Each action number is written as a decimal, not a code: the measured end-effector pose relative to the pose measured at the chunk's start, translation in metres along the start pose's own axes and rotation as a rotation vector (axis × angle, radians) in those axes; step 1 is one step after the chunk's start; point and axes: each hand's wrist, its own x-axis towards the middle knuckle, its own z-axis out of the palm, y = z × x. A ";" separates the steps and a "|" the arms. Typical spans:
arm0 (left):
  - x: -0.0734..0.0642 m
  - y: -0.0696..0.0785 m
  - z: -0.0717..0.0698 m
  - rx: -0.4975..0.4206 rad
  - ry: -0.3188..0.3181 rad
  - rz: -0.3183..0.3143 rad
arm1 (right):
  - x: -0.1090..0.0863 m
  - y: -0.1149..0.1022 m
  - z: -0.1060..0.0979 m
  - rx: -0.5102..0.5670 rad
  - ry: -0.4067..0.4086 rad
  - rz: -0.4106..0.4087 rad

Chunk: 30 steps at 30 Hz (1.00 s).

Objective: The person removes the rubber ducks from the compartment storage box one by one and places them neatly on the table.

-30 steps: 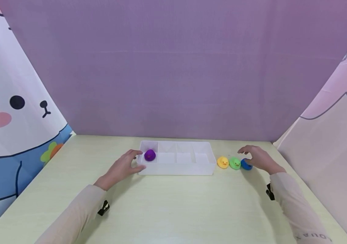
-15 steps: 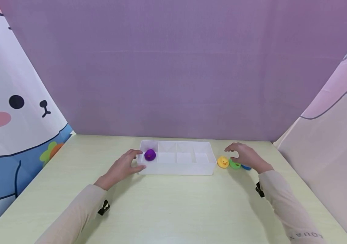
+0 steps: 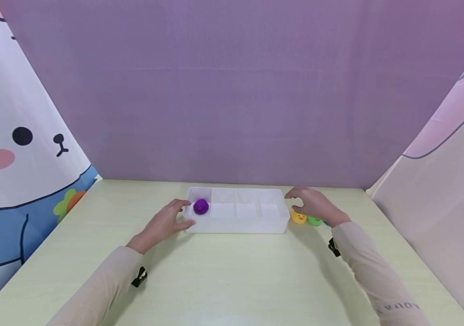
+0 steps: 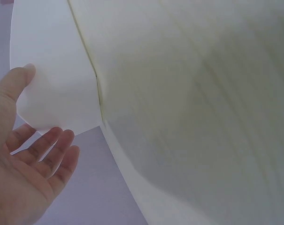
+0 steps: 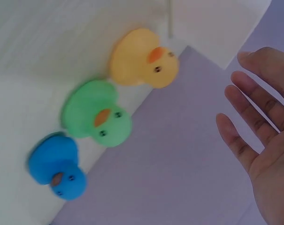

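Note:
A white divided box (image 3: 236, 225) lies on the table, with a purple rubber duck (image 3: 201, 207) in its leftmost compartment. My left hand (image 3: 166, 226) holds the left end of the box, thumb at the front and fingers along the side. In the left wrist view the thumb (image 4: 17, 82) lies against the white wall. My right hand (image 3: 311, 203) hovers by the box's right end, above a yellow duck (image 3: 298, 217), holding nothing. Beside that duck sit a green duck (image 5: 97, 112) and a blue duck (image 5: 59, 166), both partly covered by the hand in the head view.
The pale wooden table (image 3: 232, 276) ends at a purple backdrop (image 3: 232, 99). Cartoon-printed cloth (image 3: 24, 203) hangs on the left, and a pale pink printed cloth (image 3: 440, 203) stands on the right.
My right hand has moved left, from above the blue duck past the green one to above the yellow duck. The left hand, box and ducks stay in place.

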 end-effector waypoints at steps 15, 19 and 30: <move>-0.001 0.002 -0.001 -0.001 0.002 0.007 | 0.028 -0.031 0.001 0.006 -0.017 -0.108; -0.002 0.001 -0.001 0.004 0.013 0.022 | 0.037 -0.042 0.006 0.012 -0.035 -0.121; -0.002 0.001 -0.001 0.002 0.018 0.032 | 0.064 -0.070 0.019 0.024 -0.033 -0.204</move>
